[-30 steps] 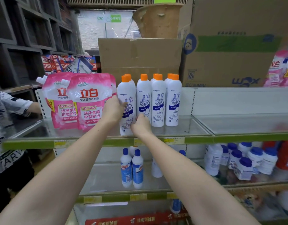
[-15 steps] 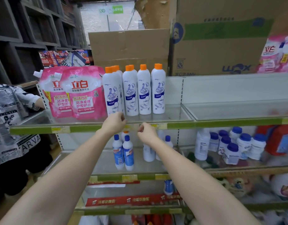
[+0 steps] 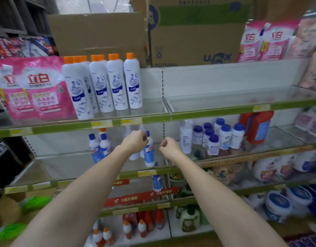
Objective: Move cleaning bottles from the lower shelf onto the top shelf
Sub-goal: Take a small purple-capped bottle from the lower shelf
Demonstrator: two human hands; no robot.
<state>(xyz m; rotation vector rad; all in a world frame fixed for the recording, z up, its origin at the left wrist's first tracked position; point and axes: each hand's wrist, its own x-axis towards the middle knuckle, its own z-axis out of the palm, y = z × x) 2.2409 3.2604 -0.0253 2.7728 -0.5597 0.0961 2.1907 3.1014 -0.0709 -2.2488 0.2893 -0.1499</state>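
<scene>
Both arms are reaching forward at the height of the lower shelf [image 3: 93, 177]. The left hand [image 3: 134, 142] is hanging with its fingers loosely curled, just in front of the neck of a blue-capped bottle [image 3: 148, 150]; whether it is touching that bottle cannot be told, and it is not gripping anything. The right hand [image 3: 169, 145] is hovering just to the right of the same bottle, fingers also loosely curled and holding nothing.

To the left of the left hand, two more blue-capped bottles [image 3: 100, 147] are standing upright on the lower shelf. Above both hands, on the top shelf [image 3: 153, 119], a row of white bottles with orange caps [image 3: 107, 82] is standing upright, with pink pouches [image 3: 41, 90] just beside them on the left. To the right of the right hand, a cluster of small white jars with blue lids [image 3: 219, 136] is sitting on the lower shelf. Cardboard boxes [image 3: 194, 34] are resting above the top shelf.
</scene>
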